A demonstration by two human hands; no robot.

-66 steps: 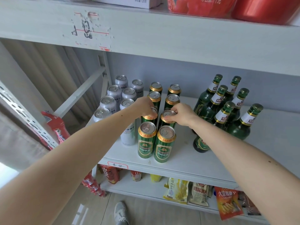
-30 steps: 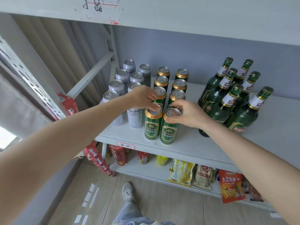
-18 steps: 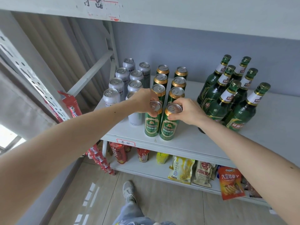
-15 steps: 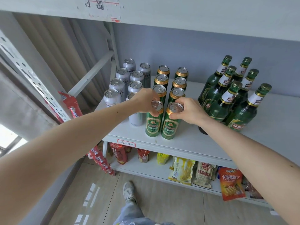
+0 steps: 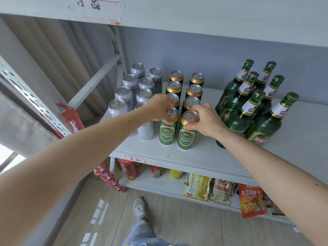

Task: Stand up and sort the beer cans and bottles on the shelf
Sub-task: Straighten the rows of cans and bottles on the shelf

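On the white shelf [image 5: 204, 157] stand two rows of green beer cans with gold rims. My left hand [image 5: 158, 108] grips the top of the front left green can [image 5: 166, 132]. My right hand [image 5: 204, 119] grips the rim of the front right green can [image 5: 186, 137]. Both cans stand upright near the shelf's front edge. Left of them stand several silver cans [image 5: 124, 95] in two rows. To the right, several green glass bottles [image 5: 248, 103] stand in a cluster.
An upper shelf board [image 5: 195, 15] hangs close overhead. A lower shelf [image 5: 159, 185] holds snack packets [image 5: 197, 189] and red cups. Red snack strips [image 5: 71, 118] hang on the perforated post at the left. My shoe [image 5: 140, 208] is on the tiled floor below.
Both hands have come from the second pair of green cans to the front pair and stay gripping their tops. The view has dropped a little.
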